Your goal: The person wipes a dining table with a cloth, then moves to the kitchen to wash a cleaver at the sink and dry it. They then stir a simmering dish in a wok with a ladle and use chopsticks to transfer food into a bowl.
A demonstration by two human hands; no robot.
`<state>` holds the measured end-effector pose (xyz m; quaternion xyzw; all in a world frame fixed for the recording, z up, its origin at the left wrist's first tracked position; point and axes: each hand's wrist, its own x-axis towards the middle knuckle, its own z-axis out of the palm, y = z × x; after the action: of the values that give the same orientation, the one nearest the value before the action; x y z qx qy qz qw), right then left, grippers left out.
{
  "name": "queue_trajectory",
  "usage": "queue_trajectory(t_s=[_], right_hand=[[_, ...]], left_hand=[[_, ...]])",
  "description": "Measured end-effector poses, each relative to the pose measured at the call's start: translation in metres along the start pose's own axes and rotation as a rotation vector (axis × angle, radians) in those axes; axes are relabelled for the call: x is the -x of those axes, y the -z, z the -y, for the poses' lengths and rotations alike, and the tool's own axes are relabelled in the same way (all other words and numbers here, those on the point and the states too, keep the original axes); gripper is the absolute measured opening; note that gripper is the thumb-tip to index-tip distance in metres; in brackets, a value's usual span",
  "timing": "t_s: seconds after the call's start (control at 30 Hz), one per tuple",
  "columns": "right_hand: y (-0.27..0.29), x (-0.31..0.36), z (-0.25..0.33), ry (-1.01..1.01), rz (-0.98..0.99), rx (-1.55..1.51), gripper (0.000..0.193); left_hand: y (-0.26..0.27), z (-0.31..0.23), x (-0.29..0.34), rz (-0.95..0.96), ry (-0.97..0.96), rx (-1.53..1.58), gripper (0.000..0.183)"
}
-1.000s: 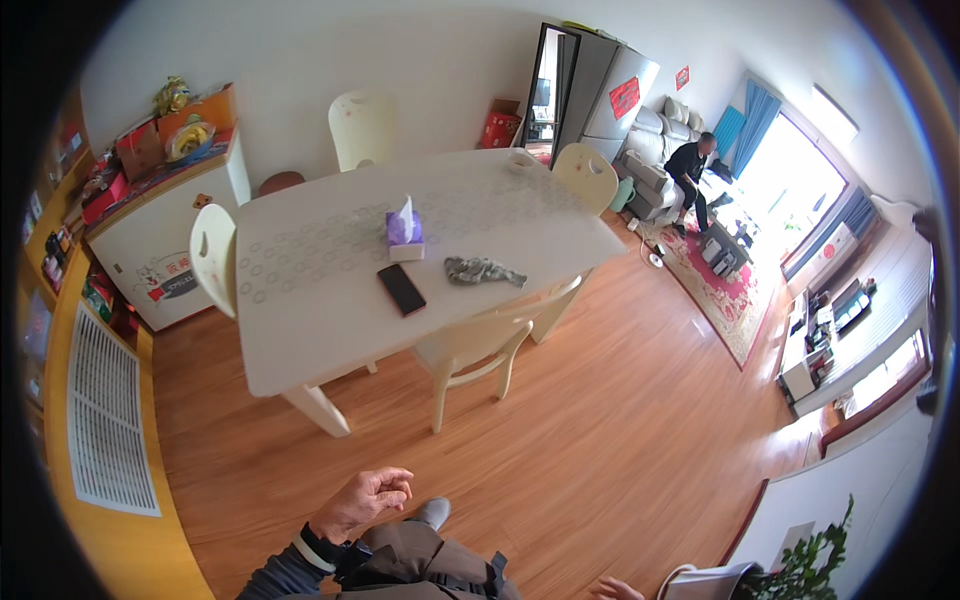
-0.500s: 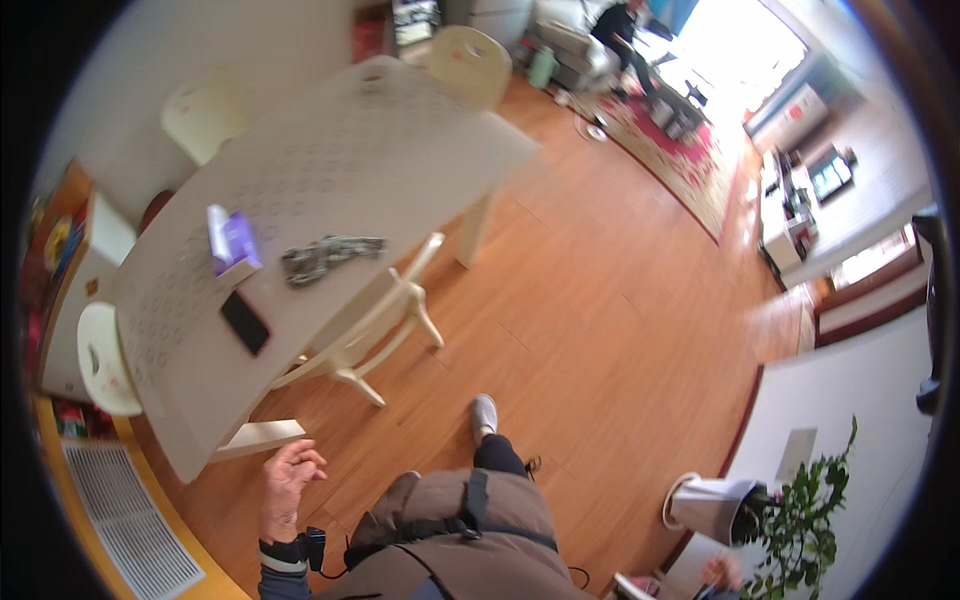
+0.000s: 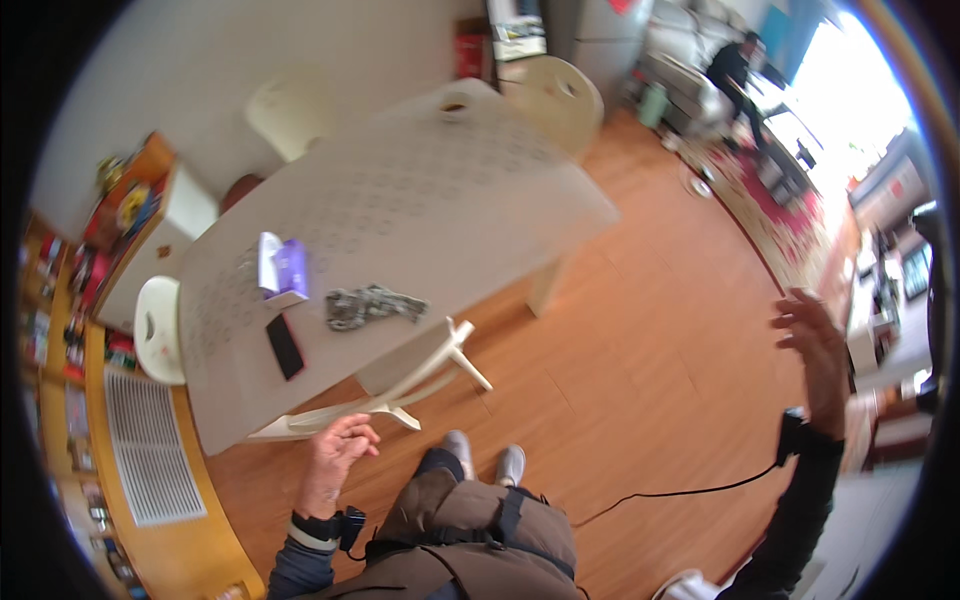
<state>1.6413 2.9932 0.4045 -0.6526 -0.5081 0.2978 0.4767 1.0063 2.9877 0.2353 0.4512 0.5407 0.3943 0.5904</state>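
My left hand (image 3: 340,462) hangs in the air in front of the dining table (image 3: 240,390), beside a cream chair (image 3: 385,400). Its fingers are loosely bent and hold nothing. Raised at the right, my right hand (image 3: 810,345) has its fingers apart, with nothing in them. A black band with a small device sits on each wrist, and a cable trails from the right one. Nearest the left hand on the table lies a black phone (image 3: 285,347) with a red edge. Around it are a purple tissue box (image 3: 289,270) and a crumpled grey patterned cloth (image 3: 372,306).
Cream chairs (image 3: 158,330) stand around the table. A wooden shelf unit (image 3: 232,552) with a white vent grille (image 3: 150,450) runs along the left. Wood flooring (image 3: 640,400) stretches right toward a red patterned rug (image 3: 780,210). Another person (image 3: 735,80) sits by the sofa at the far right.
My right hand has risen from the lower right edge to the mid right. The view has swung left, and my feet now stand side by side. The potted plant has left the picture.
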Motion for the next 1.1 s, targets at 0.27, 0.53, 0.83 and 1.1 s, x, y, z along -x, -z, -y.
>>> queue_trajectory(t_s=[0.27,0.53,0.83,1.1], right_hand=[[-0.357,-0.122,-0.041,0.642,0.806,0.283,0.064],[-0.591,-0.179,-0.082,1.298,1.172,0.695,0.094],[-0.719,-0.149,-0.122,1.307,1.267,0.602,0.088],[-0.612,-0.322,-0.203,0.98,0.738,1.021,0.079]], left_hand=[[-0.014,-0.007,-0.036,-0.123,0.018,0.154,0.037],[-0.018,-0.026,-0.034,-0.205,0.195,0.283,0.035],[-0.076,-0.012,-0.032,-0.853,-0.003,0.056,0.031],[-0.097,0.044,-0.064,-1.16,-0.088,-0.294,0.03]])
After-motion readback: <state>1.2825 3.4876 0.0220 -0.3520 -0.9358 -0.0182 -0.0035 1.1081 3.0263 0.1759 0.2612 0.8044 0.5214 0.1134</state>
